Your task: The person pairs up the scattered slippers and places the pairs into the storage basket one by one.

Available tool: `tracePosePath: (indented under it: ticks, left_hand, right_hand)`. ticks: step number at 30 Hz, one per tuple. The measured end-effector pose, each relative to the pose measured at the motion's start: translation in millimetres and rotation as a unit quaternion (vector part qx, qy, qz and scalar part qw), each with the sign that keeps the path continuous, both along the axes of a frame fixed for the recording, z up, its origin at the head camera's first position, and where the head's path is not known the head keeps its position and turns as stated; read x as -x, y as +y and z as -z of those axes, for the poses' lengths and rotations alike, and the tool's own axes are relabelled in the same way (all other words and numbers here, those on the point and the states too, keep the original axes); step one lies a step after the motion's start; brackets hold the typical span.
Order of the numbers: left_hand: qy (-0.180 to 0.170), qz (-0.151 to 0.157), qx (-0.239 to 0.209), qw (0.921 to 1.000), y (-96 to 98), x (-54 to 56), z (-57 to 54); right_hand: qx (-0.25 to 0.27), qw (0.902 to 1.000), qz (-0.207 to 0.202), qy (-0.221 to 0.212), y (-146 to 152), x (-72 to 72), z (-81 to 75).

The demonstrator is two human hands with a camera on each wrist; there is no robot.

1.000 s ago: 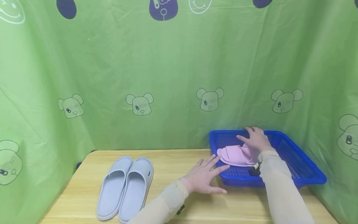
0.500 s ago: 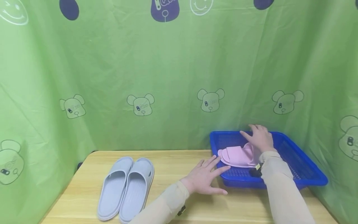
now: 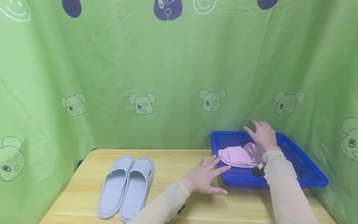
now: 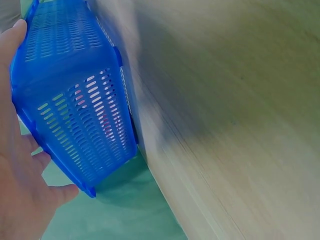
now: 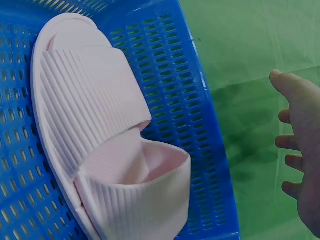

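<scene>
Two pink ribbed slippers (image 3: 240, 156) lie in a blue perforated plastic basket (image 3: 243, 182); the right wrist view shows the slippers (image 5: 95, 100) overlapping, their straps side by side. My right hand (image 3: 264, 135) hovers over the back of the basket with fingers spread and nothing in them. In the right wrist view that hand (image 5: 305, 145) is apart from the rim. At the basket's left front corner my left hand (image 3: 204, 179) is spread, its fingertips right at the rim. The left wrist view has the left hand (image 4: 22, 165) along the outside of the basket (image 4: 75, 110).
A pair of grey slippers (image 3: 126, 188) lies side by side on the left of the wooden table (image 3: 173, 165). Green curtain (image 3: 173, 62) with bear-head prints hangs behind and on both sides. The basket stands at the table's right, close to the curtain.
My right hand has risen and shifted slightly right, away from the pink slippers, which stay in the basket. The left hand has kept its place at the rim.
</scene>
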State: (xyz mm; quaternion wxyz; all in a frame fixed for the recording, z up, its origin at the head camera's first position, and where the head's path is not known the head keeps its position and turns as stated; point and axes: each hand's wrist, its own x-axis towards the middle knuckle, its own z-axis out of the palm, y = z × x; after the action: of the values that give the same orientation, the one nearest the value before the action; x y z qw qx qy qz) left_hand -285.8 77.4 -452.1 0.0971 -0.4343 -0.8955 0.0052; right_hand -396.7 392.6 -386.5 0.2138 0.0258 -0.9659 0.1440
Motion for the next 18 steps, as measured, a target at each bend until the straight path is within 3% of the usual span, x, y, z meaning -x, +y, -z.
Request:
tracePosePath:
  ticks: [10, 18]
  left_hand:
    - [0.004, 0.000, 0.001, 1.0000, 1.6, 0.1, 1.4]
    - [-0.003, -0.005, 0.012, 0.9999, 1.5, 0.7, -0.6]
  right_hand:
    - [-0.036, 0.9990, -0.008, -0.025, 6.5, -4.5, -9.8]
    - [-0.041, 0.9957, -0.021, -0.080, -0.9, -16.5, -23.5]
